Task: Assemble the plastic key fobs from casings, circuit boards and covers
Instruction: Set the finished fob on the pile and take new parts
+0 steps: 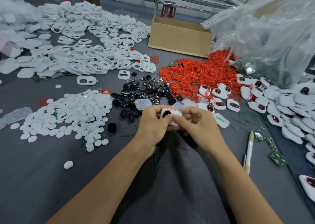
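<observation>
A white casing point(171, 115) with a dark oval piece in its window is in the middle of the scene, held just above the desk point(42, 169) between both hands. The left hand point(153, 127) grips its left end, fingers curled under it and thumb lying across the top beside the dark piece. The right hand point(200, 125) grips the right end the same way, its thumb pressing on the near edge of the casing. The two thumbs almost meet.

Just beyond the hands lies a clear tray point(143, 104), and behind it a heap of black pieces point(146, 89). Near the right hand, a white shell point(221, 120) lies with a green strip on it. Left of the hands spreads a pile of white discs point(71, 111), with one disc point(68, 164) lying apart, nearer. Far left, a big heap of white frames point(81, 57) covers the desk. Right of the black pieces is a mound of red loops point(196, 74), running back to a box point(179, 36) at the far side. A crumpled clear bag point(272, 28) fills the far right corner. Nearer, along the right edge, lie many fobs point(272, 104), white with dark windows, some with red loops attached. Near right, a pen point(249, 152) lies on the desk, and just right of it a green board point(278, 158) with a metal clasp just beyond it.
</observation>
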{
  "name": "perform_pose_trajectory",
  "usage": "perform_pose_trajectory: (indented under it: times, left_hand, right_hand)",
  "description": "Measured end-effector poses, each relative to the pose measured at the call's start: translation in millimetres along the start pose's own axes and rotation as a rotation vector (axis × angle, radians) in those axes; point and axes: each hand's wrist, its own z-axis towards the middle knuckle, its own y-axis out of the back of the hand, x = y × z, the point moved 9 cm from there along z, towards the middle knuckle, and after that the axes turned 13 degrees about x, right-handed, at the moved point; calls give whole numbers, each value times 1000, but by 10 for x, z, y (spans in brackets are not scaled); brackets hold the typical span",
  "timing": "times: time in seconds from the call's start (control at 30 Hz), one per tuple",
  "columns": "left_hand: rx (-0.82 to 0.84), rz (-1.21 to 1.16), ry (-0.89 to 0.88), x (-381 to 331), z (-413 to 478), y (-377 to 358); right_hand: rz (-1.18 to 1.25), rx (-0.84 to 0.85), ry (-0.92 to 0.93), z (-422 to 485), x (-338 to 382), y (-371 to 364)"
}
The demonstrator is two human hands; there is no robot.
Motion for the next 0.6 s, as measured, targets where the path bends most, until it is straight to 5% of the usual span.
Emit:
perform_pose_trajectory:
  times: [0.43, 0.5, 0.6]
  left_hand:
    - [8, -100, 20, -68, -57, -38]
    - [-36, -116, 36, -59, -68, -6]
    - [-84, -89, 51, -57, -83, 22]
  right_hand:
    - [134, -1, 12, 4, -8, 41]
    - [112, -127, 33, -16, -1, 293]
    - [-243, -350, -15, -115, -17, 701]
